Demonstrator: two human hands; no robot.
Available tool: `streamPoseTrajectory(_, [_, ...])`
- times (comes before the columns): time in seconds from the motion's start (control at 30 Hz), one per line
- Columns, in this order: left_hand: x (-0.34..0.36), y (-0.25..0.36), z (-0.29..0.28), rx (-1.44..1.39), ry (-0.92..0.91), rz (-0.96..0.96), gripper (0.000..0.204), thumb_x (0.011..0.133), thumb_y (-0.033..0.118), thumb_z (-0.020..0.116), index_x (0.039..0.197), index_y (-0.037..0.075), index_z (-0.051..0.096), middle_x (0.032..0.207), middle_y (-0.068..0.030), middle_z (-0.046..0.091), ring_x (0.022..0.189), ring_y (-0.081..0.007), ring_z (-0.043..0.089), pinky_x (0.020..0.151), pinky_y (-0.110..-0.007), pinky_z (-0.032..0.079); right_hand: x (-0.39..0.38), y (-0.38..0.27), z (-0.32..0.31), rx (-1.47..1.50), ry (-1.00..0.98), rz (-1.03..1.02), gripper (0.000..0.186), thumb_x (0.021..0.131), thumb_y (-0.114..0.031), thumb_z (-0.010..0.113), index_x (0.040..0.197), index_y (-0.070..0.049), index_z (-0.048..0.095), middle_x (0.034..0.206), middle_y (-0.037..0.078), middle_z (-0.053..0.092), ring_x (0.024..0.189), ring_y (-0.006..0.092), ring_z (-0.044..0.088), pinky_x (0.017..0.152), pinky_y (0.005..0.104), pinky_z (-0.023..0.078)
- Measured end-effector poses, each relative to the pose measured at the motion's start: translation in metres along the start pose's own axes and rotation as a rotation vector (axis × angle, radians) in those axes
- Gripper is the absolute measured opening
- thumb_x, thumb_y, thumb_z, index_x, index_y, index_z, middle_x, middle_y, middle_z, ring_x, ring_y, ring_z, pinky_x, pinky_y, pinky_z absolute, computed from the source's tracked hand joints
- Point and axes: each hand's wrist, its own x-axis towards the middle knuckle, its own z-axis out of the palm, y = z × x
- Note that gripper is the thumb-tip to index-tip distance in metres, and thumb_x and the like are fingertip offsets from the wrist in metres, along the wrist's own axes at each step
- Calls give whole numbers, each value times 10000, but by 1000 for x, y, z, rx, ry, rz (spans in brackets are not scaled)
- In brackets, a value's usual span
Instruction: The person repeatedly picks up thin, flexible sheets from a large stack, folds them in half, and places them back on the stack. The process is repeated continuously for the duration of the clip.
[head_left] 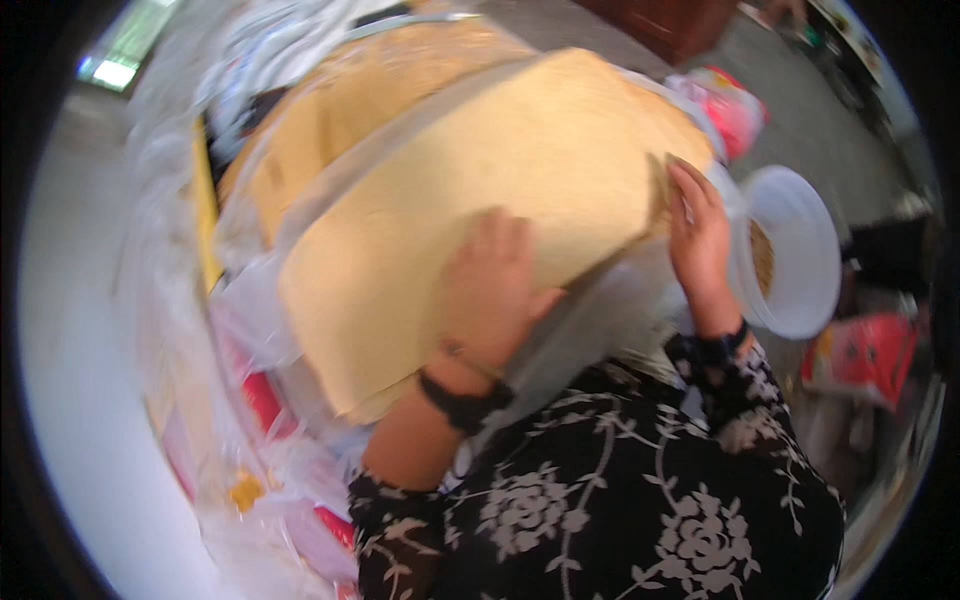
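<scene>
Your pale yellow sheet (400,240) spans the middle of the frame, tilted up toward the upper right. Your left hand (492,275) rests flat on it near the centre, fingers stretched out, gripping nothing. Your right hand (697,225) is at the sheet's right end, right of centre, fingers slightly bent; you cannot tell whether they pinch the edge. Right of that hand stands a white tub (808,250) with brown stuff (762,258) inside. A red bag (868,355) lies below it, toward the right rim.
</scene>
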Motion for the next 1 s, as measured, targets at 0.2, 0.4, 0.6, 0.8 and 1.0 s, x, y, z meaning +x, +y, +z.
streamPoseTrajectory(0.2, [4,-21,0,50,20,150,652,834,322,832,1358,22,586,1469,-249,548,1321,-418,561,1065,-477,488,-2,40,-2,799,40,774,413,1034,-177,632,1416,-20,619,1221,89,683,1045,169,653,916,317,536])
streamPoseTrajectory(0.4, [5,-25,-7,-5,29,186,532,861,222,791,1324,32,610,1427,-238,584,1279,-409,596,1045,-463,510,5,47,-10,740,-100,705,356,1048,-233,629,1347,-51,687,1178,13,698,1072,134,653,906,306,536])
streamPoseTrajectory(0.6, [12,19,10,-30,51,230,541,879,211,773,1354,21,595,1453,-225,564,1357,-423,529,1091,-494,463,15,49,-20,946,-112,871,277,1009,-216,679,1200,-21,730,1013,10,711,895,93,629,785,266,513])
streamPoseTrajectory(0.8, [57,48,27,-108,153,220,606,841,270,828,1351,29,605,1429,-192,586,1316,-396,547,1106,-474,448,24,53,-23,707,-187,697,303,994,-272,680,1149,-19,740,1024,30,724,918,113,632,800,279,501])
streamPoseTrajectory(1.0, [80,56,28,-172,158,182,573,797,264,872,1272,31,653,1318,-152,633,1185,-371,589,1024,-451,497,38,66,-32,691,-390,807,347,1007,-335,657,1138,-28,751,1071,25,727,1043,134,622,891,323,483])
